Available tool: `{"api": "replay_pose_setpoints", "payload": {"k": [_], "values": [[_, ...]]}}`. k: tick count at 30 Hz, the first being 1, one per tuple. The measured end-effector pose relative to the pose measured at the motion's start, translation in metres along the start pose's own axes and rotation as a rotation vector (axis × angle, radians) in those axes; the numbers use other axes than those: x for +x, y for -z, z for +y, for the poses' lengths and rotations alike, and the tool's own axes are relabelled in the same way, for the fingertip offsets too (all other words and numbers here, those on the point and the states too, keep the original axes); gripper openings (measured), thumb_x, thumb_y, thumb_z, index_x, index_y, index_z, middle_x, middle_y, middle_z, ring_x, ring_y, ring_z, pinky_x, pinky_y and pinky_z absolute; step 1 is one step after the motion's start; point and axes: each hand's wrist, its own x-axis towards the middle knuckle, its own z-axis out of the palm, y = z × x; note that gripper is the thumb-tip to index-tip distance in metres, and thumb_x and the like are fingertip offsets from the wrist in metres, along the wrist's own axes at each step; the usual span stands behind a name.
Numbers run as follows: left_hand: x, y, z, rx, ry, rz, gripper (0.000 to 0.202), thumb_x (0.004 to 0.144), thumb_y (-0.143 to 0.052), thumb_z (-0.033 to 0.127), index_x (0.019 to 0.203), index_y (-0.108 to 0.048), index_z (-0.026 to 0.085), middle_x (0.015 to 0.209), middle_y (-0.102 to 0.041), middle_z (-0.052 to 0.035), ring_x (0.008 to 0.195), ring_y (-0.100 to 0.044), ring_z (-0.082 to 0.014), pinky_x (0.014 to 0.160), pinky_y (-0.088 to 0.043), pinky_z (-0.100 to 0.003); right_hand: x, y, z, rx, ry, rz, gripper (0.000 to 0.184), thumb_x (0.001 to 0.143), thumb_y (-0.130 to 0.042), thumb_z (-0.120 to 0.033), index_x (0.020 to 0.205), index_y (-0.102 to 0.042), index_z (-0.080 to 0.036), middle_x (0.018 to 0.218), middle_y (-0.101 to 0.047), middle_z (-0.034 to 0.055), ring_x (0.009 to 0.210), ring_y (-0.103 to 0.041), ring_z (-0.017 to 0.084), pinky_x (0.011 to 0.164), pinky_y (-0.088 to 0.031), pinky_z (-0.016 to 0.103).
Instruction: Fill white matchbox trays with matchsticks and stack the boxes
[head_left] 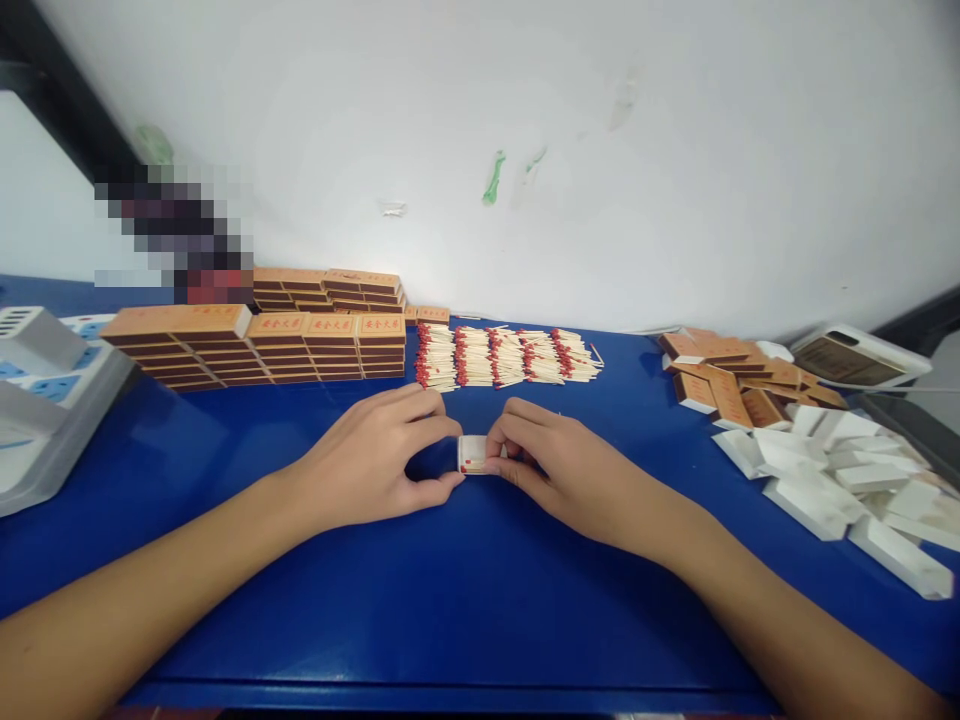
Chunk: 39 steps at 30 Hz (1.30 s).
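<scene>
Left hand point(379, 455) grasping white tray point(472, 450); right hand point(555, 462) covering part, grip unclear; matches point(472, 358) lying beyond both hands.

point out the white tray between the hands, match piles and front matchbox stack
White tray point(473, 450): head view, bare inside floor
Match piles point(507, 358): head view, sticks of middle pile
Front matchbox stack point(274, 358): head view, front side, about midway

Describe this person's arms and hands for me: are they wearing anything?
The left hand and right hand wear no gloves, and no rings are visible. The left forearm and right forearm show no sleeve, watch or bracelet.
</scene>
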Motion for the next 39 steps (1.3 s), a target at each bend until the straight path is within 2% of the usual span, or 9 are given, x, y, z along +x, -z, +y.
{"api": "replay_pose_setpoints", "payload": {"k": [3,7,13,15,20,23,28,35,39], "values": [[0.0,-0.001,0.0,-0.001,-0.005,0.004,0.024,0.095,-0.072,0.034,0.113,-0.074,0.019,0.101,-0.068,-0.006,0.092,-0.064,-0.0216,0.081,-0.054,-0.035,0.0,-0.001,0.0,-0.034,0.016,0.022,0.008,0.106,-0.058,-0.019,0.101,-0.064,-0.02,0.102,-0.063,0.0043,0.082,-0.06,0.016,0.07,-0.045,0.03],[0.0,-0.001,0.001,0.008,-0.012,0.004,0.023,0.095,-0.072,0.035,0.111,-0.075,0.018,0.1,-0.068,-0.0062,0.092,-0.064,-0.0217,0.08,-0.054,-0.036,0.001,0.0,-0.002,-0.042,0.034,0.036,0.009,0.106,-0.06,-0.021,0.1,-0.067,-0.02,0.102,-0.063,0.0044,0.079,-0.06,0.016,0.069,-0.045,0.03],[0.0,0.001,0.0,-0.002,0.009,0.013,0.025,0.095,-0.072,0.036,0.112,-0.075,0.018,0.1,-0.069,-0.0058,0.091,-0.064,-0.0211,0.078,-0.054,-0.035,0.0,0.019,0.016,-0.095,0.015,0.206,0.011,0.105,-0.062,-0.024,0.099,-0.07,-0.021,0.091,-0.064,0.0042,0.08,-0.06,0.017,0.07,-0.045,0.031],[0.0,0.001,-0.001,-0.01,0.018,0.017,0.025,0.095,-0.072,0.037,0.112,-0.075,0.019,0.1,-0.069,-0.0059,0.09,-0.064,-0.0209,0.078,-0.054,-0.034,0.0,0.026,0.028,-0.115,-0.05,0.175,0.01,0.102,-0.065,-0.026,0.096,-0.071,-0.021,0.088,-0.064,0.0039,0.078,-0.06,0.018,0.069,-0.045,0.031],[-0.001,0.002,0.0,-0.023,0.018,-0.006,0.025,0.095,-0.071,0.037,0.112,-0.076,0.019,0.1,-0.069,-0.0058,0.09,-0.065,-0.0205,0.077,-0.054,-0.034,0.002,0.028,0.047,-0.031,-0.177,-0.03,0.012,0.1,-0.068,-0.032,0.093,-0.069,-0.022,0.088,-0.067,0.0024,0.074,-0.059,0.017,0.065,-0.046,0.031],[-0.001,0.002,0.0,-0.026,0.024,-0.013,0.025,0.095,-0.071,0.037,0.112,-0.076,0.02,0.1,-0.069,-0.0056,0.09,-0.065,-0.0207,0.078,-0.054,-0.034,0.002,0.025,0.044,0.001,-0.178,-0.037,0.018,0.104,-0.06,-0.032,0.091,-0.067,-0.022,0.087,-0.067,0.0019,0.073,-0.059,0.017,0.065,-0.045,0.031],[0.0,0.001,0.001,-0.018,0.031,-0.004,0.025,0.094,-0.072,0.037,0.112,-0.076,0.019,0.1,-0.069,-0.0055,0.091,-0.065,-0.0212,0.079,-0.054,-0.034,0.002,0.019,0.026,0.052,-0.104,0.071,0.017,0.105,-0.062,-0.035,0.095,-0.067,-0.023,0.09,-0.065,0.0018,0.077,-0.059,0.016,0.068,-0.045,0.03],[-0.001,0.002,0.003,-0.009,0.018,-0.002,0.023,0.095,-0.071,0.035,0.11,-0.076,0.018,0.099,-0.068,-0.0057,0.09,-0.065,-0.0215,0.078,-0.054,-0.035,0.0,0.005,0.008,0.034,-0.011,-0.004,0.005,0.101,-0.063,-0.019,0.098,-0.066,-0.022,0.096,-0.063,0.0013,0.078,-0.058,0.014,0.069,-0.044,0.029],[-0.001,0.002,0.002,-0.008,0.021,-0.006,0.023,0.094,-0.072,0.035,0.11,-0.075,0.019,0.098,-0.068,-0.0056,0.09,-0.065,-0.0215,0.078,-0.054,-0.035,0.0,0.008,0.01,0.061,-0.014,0.035,0.007,0.102,-0.063,-0.022,0.097,-0.068,-0.022,0.09,-0.063,0.0006,0.074,-0.057,0.014,0.066,-0.043,0.029]]}}
